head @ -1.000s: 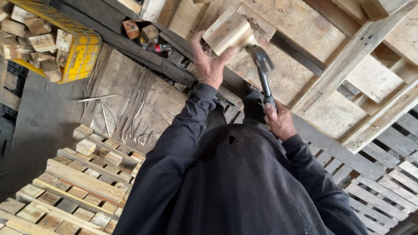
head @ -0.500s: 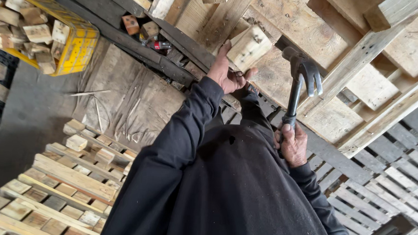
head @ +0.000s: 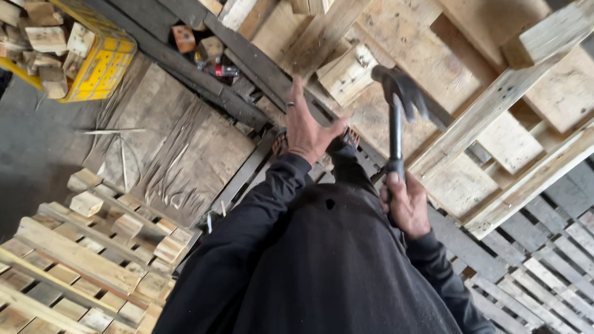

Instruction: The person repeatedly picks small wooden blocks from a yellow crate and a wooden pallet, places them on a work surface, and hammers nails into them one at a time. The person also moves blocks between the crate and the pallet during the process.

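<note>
Pale wooden pallets (head: 514,96) fill the far and right side of this workshop floor, with a finished stack of pallets (head: 72,264) lying near left and a crumpled sheet of brown cardboard (head: 171,148) between them. At far left, a yellow crate (head: 104,65) holds a heap of cut wooden blocks (head: 42,35). The left hand (head: 305,130) is spread open, fingers splayed, holding nothing, just near a loose wooden block (head: 348,72) that sits on the pallet boards. The right hand (head: 407,204) has its grip closed round the handle of a claw hammer (head: 398,118), raised upright so that its dark head hangs just right of the block. Both arms wear black sleeves (head: 240,251).
</note>
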Tool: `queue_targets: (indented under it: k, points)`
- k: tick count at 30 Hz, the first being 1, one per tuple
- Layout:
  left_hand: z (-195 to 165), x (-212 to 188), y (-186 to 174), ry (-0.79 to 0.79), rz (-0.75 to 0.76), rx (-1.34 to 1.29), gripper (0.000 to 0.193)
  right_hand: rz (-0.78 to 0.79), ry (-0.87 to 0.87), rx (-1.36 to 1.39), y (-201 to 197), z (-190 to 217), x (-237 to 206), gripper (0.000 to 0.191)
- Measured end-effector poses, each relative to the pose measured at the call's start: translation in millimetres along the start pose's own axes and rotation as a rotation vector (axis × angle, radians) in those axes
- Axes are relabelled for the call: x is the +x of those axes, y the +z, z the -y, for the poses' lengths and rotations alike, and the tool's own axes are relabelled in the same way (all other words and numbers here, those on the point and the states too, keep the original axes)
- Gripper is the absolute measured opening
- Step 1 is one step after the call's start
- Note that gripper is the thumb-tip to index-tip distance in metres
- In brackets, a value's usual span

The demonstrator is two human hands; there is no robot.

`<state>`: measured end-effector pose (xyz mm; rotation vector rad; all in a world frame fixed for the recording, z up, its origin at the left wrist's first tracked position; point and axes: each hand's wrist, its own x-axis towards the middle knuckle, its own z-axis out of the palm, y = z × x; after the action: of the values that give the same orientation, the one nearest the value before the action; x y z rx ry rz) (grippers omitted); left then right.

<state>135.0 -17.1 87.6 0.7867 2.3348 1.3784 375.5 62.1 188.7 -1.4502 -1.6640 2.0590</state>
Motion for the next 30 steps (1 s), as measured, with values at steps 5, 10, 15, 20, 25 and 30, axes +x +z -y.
queue_targets:
  k: [5,10,15,20,25,30]
  points:
    - [34,26,50,0.148,-0.081,0.164,0.132,0.141,-0.549,0.181,-16,49,-9,0.034]
    - [44,32,61,0.058,0.103,0.247,0.129,0.210,-1.132,0.238,-30,86,15,0.047]
    - [36,33,50,0.076,0.113,0.312,0.124,0.021,0.210,-0.076,-4,51,31,0.029]
    - [25,36,49,-0.014,0.150,0.295,0.132,-0.090,-0.191,0.017,-27,68,9,0.039]
    - [27,31,51,-0.015,0.154,0.286,0.127,0.027,-1.157,0.134,-55,114,11,0.051]
    - [29,35,47,-0.015,0.155,0.290,0.127,0.149,-0.088,-0.472,-6,68,34,0.036]
